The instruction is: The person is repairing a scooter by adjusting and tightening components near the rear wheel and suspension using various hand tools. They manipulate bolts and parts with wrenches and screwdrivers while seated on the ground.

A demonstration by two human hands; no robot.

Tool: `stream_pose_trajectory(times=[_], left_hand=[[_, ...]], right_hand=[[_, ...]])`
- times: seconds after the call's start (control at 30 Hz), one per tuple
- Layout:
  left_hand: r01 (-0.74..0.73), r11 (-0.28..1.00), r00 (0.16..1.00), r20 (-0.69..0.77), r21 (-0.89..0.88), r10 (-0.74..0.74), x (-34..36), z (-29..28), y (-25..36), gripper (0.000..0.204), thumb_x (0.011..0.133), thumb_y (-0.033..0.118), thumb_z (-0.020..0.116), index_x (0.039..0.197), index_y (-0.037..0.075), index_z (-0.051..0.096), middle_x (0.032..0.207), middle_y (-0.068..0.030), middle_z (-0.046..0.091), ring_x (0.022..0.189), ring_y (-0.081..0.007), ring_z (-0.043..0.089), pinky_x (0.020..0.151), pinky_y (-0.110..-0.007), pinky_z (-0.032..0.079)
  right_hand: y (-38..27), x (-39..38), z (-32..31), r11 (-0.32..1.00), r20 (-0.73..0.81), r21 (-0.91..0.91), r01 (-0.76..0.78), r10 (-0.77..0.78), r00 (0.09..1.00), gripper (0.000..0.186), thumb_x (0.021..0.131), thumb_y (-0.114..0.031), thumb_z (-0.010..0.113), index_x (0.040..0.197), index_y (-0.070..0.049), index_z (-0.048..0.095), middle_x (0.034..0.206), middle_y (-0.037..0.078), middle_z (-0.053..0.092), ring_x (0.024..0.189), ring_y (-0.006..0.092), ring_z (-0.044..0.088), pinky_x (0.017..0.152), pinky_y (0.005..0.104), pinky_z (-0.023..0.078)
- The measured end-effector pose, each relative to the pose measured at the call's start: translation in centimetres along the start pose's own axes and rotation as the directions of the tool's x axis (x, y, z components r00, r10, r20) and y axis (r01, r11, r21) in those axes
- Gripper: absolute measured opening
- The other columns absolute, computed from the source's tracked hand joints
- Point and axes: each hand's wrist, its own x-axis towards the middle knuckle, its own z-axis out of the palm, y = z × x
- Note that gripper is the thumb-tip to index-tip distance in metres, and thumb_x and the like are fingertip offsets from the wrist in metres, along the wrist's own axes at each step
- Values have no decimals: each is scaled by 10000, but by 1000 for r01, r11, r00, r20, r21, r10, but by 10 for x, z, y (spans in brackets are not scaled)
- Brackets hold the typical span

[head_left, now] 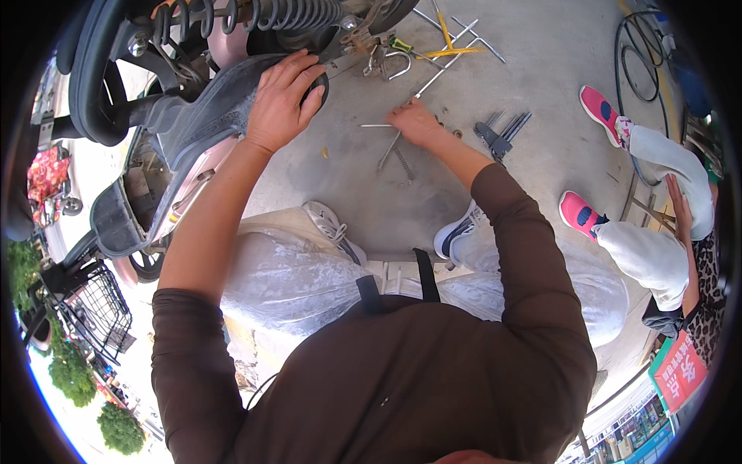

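Observation:
My left hand (278, 100) grips the edge of a dark grey plastic panel (189, 120) on a scooter, below a black coil-spring shock absorber (239, 15). My right hand (413, 122) is closed on a silver rod wrench (375, 125) low on the concrete, its arms showing either side of the fingers. Just below that hand lies a small loose coil spring (403, 165); to its right is a grey holder of hex keys (495, 141). Above it lie a green-handled screwdriver (399, 45), yellow-and-silver tools (456, 51) and a metal U-shaped part (398, 66).
A seated person's legs in pink shoes (595, 104) are at the right, beside a coiled black hose (641, 54) and a red sign (680, 371). My shoes (332, 228) rest on the concrete (355, 193). A black wire basket (97, 309) is at the left.

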Motion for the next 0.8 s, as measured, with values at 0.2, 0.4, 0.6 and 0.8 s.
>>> stream_pose_trajectory(times=[0.2, 0.4, 0.6, 0.8], left_hand=[[-18, 1000, 999, -39, 3, 18, 0, 3, 0, 273, 833, 226, 574, 1064, 83, 601, 1161, -56, 558, 1175, -229, 473, 959, -369, 356], [-7, 1000, 1000, -29, 7, 8, 1, 4, -4, 275, 833, 227, 574, 1066, 85, 602, 1159, -52, 559, 1174, -228, 473, 955, -370, 357], [25, 999, 1000, 17, -24, -25, 4, -2, 1, 285, 833, 213, 565, 1085, 82, 594, 1175, -69, 548, 1185, -248, 463, 954, -377, 351], [42, 999, 998, 50, -24, -40, 7, -6, 4, 293, 816, 208, 584, 1080, 81, 598, 1174, -70, 546, 1182, -247, 464, 942, -376, 356]], right_hand=[[99, -10, 5, 791, 26, 496, -357, 397, 917, 301, 698, -106, 572, 997, -79, 592, 849, 110, 639, 818, 279, 622, 672, 384, 464], [144, -5, -15, 39, 309, 937, -347, 375, 874, 326, 727, -74, 565, 1045, -17, 609, 764, 27, 607, 686, 115, 573, 608, 249, 451], [161, 7, -38, -249, 482, 875, -416, 354, 801, 304, 743, -53, 563, 1042, -36, 614, 775, -1, 586, 655, 79, 553, 602, 191, 456], [179, 13, -36, -309, 529, 842, -442, 311, 790, 331, 713, -14, 556, 1039, -39, 604, 768, -2, 591, 629, 89, 564, 575, 199, 474]])
